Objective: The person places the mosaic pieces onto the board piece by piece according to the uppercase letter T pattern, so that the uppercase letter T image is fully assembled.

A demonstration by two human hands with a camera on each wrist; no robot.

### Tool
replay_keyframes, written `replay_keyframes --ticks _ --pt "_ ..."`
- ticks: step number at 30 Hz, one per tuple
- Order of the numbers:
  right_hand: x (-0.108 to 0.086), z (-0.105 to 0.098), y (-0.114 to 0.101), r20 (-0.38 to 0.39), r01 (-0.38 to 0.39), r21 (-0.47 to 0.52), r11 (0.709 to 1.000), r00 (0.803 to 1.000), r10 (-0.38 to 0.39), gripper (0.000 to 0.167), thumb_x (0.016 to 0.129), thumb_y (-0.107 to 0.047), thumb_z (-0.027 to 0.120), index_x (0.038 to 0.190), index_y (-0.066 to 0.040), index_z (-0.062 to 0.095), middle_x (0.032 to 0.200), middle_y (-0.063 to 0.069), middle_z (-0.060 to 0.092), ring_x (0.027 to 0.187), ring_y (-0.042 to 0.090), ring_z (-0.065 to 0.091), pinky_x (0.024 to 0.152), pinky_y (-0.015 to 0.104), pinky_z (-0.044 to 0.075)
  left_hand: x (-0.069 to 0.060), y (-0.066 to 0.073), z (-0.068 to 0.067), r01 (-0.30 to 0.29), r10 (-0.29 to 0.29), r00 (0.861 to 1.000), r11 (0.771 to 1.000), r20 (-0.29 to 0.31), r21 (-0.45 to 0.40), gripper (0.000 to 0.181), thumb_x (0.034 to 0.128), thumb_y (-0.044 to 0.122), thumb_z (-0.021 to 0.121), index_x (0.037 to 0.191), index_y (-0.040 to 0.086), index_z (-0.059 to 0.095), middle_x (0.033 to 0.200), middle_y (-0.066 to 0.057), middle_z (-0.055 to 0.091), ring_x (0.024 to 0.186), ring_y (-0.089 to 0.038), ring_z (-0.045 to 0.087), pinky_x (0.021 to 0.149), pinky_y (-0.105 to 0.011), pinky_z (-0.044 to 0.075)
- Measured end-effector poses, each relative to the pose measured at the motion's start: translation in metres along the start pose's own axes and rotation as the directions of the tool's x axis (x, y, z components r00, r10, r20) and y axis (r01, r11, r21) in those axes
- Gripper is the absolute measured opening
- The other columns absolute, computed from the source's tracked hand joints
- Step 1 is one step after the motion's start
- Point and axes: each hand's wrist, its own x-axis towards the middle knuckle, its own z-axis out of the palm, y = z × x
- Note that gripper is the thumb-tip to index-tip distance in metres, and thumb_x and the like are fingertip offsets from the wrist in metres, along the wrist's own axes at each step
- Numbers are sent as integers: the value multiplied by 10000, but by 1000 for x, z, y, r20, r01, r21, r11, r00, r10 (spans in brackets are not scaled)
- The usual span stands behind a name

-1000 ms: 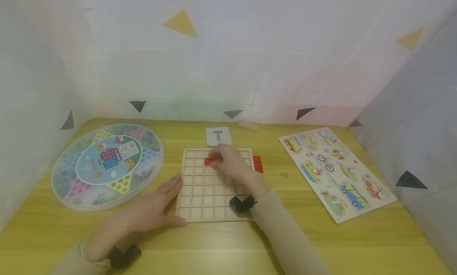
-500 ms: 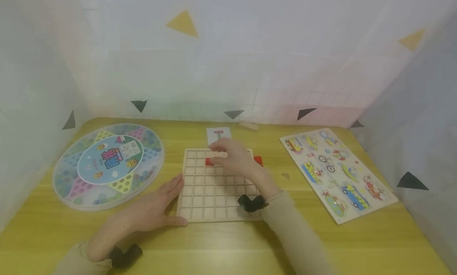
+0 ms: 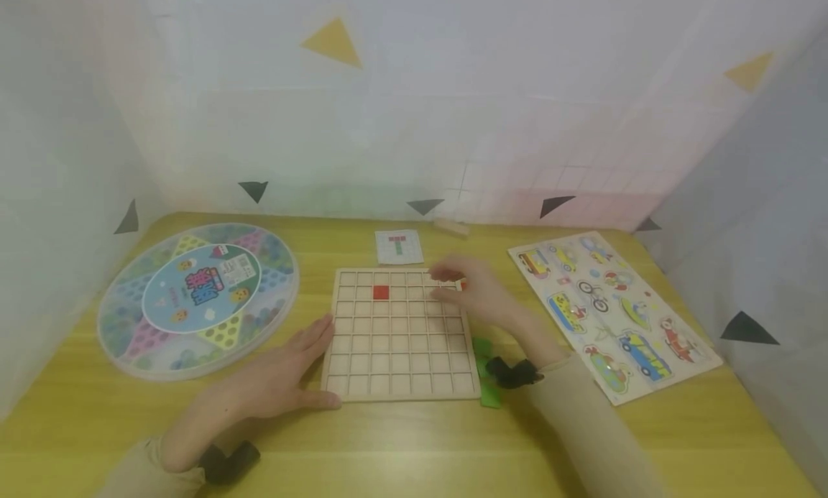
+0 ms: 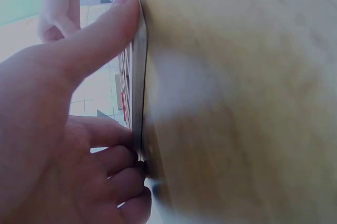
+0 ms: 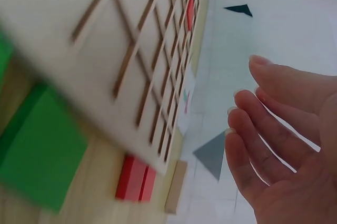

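Note:
A wooden grid board (image 3: 378, 343) lies in the middle of the table, with one red square tile (image 3: 381, 292) set in its upper part. My left hand (image 3: 278, 383) rests along the board's left edge, thumb and fingers spread against it, as the left wrist view also shows. Above the board's upper right side hovers my right hand (image 3: 485, 293), fingers loosely bent and holding nothing. Beyond the right edge, red tiles (image 5: 131, 179) lie on the table, mostly hidden by the hand in the head view. Several green tiles (image 3: 490, 395) lie nearer, along the same edge.
A card (image 3: 399, 248) printed with a red and green T pattern lies behind the board, near a small wooden block (image 3: 451, 228). A round Chinese checkers case (image 3: 197, 300) occupies the left. On the right lies a vehicle picture puzzle (image 3: 611, 315). White walls surround the table.
My right hand has drawn away from the red tile and moved right, toward the board's right edge. The tile stays in the grid, and green tiles have come into sight. My left hand stays put.

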Motion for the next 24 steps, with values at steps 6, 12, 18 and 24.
replay_keyframes --ticks 6,12,18,24 --pt "-16 -15 8 3 -69 -66 995 998 69 351 904 -163 750 1221 -35 670 1190 81 699 1111 275 636 993 511 512 1 -1 1 -8 8 1000 1000 -8 12 1116 818 732 617 1601 77 166 1686 -95 40 1507 -438 152 1200 -577 233" --pt "-30 -26 24 -23 -40 -128 991 999 38 318 888 -124 763 1187 -42 695 1160 103 715 1084 279 658 980 494 519 1 -1 1 -3 3 1000 1000 0 9 1119 816 742 607 1603 84 160 1687 -88 35 1508 -439 148 1199 -580 233" --pt "-45 -41 33 -45 -96 -184 978 995 89 326 874 -145 776 1178 -55 702 1142 79 724 1081 279 654 960 505 527 2 -2 2 -5 5 1000 1000 -1 9 1123 813 739 613 1602 82 158 1685 -91 32 1509 -434 147 1202 -575 226" --pt "-47 -47 38 -42 -138 -175 975 990 133 321 881 -168 774 1176 -64 704 1135 52 727 1080 264 653 968 500 523 2 -3 3 -8 8 1000 1000 -6 11 1127 810 736 621 1601 79 161 1685 -92 34 1509 -429 149 1201 -574 229"
